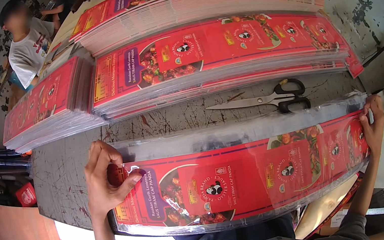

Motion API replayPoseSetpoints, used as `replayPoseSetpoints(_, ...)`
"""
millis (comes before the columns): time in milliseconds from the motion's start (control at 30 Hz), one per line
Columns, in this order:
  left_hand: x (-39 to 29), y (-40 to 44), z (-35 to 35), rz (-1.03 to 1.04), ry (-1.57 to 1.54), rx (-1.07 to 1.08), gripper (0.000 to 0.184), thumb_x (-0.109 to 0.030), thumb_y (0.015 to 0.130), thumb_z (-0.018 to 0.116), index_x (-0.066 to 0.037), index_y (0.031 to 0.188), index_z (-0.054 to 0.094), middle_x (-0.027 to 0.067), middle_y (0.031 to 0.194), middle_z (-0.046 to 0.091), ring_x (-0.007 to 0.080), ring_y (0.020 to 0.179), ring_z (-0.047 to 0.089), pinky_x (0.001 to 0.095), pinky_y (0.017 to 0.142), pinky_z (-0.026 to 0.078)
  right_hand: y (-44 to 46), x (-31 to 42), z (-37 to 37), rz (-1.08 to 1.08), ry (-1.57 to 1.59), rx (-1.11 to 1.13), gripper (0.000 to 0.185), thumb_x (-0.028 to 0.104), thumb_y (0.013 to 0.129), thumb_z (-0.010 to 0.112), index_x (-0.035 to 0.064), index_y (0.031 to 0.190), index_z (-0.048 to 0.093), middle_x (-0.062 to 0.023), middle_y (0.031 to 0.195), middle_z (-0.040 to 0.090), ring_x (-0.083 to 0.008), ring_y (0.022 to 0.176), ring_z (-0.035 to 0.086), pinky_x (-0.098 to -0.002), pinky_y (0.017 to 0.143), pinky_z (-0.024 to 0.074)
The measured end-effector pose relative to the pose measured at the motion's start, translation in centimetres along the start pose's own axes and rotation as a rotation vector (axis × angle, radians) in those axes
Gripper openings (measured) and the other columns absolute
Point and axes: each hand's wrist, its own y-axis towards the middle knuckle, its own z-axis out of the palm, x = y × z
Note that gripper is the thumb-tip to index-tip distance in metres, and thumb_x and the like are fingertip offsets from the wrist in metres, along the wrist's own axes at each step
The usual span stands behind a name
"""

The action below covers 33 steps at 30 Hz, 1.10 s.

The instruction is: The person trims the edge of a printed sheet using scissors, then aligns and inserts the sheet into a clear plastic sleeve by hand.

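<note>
A long red printed sheet (248,177) with panda logos and food pictures lies at the table's near edge, on clear plastic film (195,141) that shows along its far side. My left hand (105,179) is at the sheet's left end, thumb on the print and fingers curled over the edge. At the right end, my right hand (373,121) pinches the corner of the sheet and film. Black-handled scissors (270,99) lie just beyond the film, their blades pointing left.
Beyond the scissors are tall stacks of similar red sheets: a middle stack (215,49), a far stack (192,6) and a left stack (46,107). The scratched grey tabletop (64,168) shows at left. Another person (30,45) is at the upper left.
</note>
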Motion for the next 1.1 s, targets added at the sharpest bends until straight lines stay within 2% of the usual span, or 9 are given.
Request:
replayPoseSetpoints(200, 0.1, -0.3, 0.1, -0.038, -0.042, -0.022, 0.041, -0.031, 0.059, 0.075, -0.004, 0.066, 0.045, 0.0056, 0.065, 0.041, 0.0202, 0.062, 0.04, 0.0319, 0.06, 0.032, -0.1, -0.7, 0.0, 0.091, 0.046, 0.076, 0.057, 0.052, 0.074, 0.056, -0.0011, 0.069, 0.036, -0.0057, 0.07, 0.031, -0.0184, 0.067, 0.033, -0.0281, 0.061, 0.0291)
replayPoseSetpoints(267, 0.1, -0.4, 0.1, -0.047, -0.066, -0.032, 0.04, -0.03, 0.061, 0.074, -0.004, 0.067, 0.045, 0.0055, 0.065, 0.041, 0.0199, 0.062, 0.041, 0.0318, 0.06, 0.032, -0.2, -1.0, 0.0, -0.003, -0.054, 0.037, 0.058, 0.053, 0.071, 0.058, -0.0008, 0.069, 0.036, -0.0053, 0.07, 0.031, -0.0177, 0.066, 0.032, -0.028, 0.059, 0.0284)
replayPoseSetpoints(467, 0.2, -0.4, 0.1, -0.026, -0.049, -0.036, 0.039, -0.031, 0.063, 0.073, -0.004, 0.066, 0.045, 0.005, 0.065, 0.043, 0.0195, 0.062, 0.043, 0.0316, 0.061, 0.032, 0.0, -0.3, 0.0, 0.044, 0.077, 0.077, 0.061, 0.053, 0.064, 0.066, -0.0006, 0.068, 0.037, -0.0047, 0.068, 0.032, -0.018, 0.065, 0.033, -0.0283, 0.06, 0.0292)
replayPoseSetpoints(600, 0.3, -0.5, 0.2, -0.04, -0.041, -0.036, 0.04, -0.033, 0.062, 0.073, -0.005, 0.066, 0.045, 0.0044, 0.065, 0.044, 0.0194, 0.062, 0.043, 0.0318, 0.061, 0.032, -0.1, -0.5, 0.1, 0.042, 0.061, 0.069, 0.06, 0.051, 0.063, 0.068, 0.0001, 0.068, 0.036, -0.0045, 0.068, 0.032, -0.0181, 0.065, 0.033, -0.0286, 0.061, 0.0295)
replayPoseSetpoints(900, 0.4, -0.4, 0.1, 0.006, 0.015, -0.049, 0.038, -0.035, 0.067, 0.068, -0.005, 0.064, 0.044, 0.0035, 0.064, 0.043, 0.0183, 0.062, 0.042, 0.0312, 0.063, 0.028, -0.1, -1.2, 0.0, -0.034, -0.039, 0.041, 0.059, 0.051, 0.064, 0.067, 0.0012, 0.066, 0.036, -0.0045, 0.066, 0.033, -0.0182, 0.065, 0.036, -0.032, 0.071, 0.0322)
replayPoseSetpoints(1100, 0.4, -0.4, 0.1, -0.005, 0.033, -0.033, 0.037, -0.034, 0.067, 0.067, -0.005, 0.064, 0.044, 0.0038, 0.064, 0.042, 0.0187, 0.061, 0.042, 0.0312, 0.063, 0.028, 0.1, -0.5, 0.2, 0.042, 0.058, 0.047, 0.059, 0.051, 0.064, 0.067, 0.0005, 0.067, 0.035, -0.0041, 0.066, 0.032, -0.018, 0.063, 0.033, -0.0291, 0.061, 0.0309)
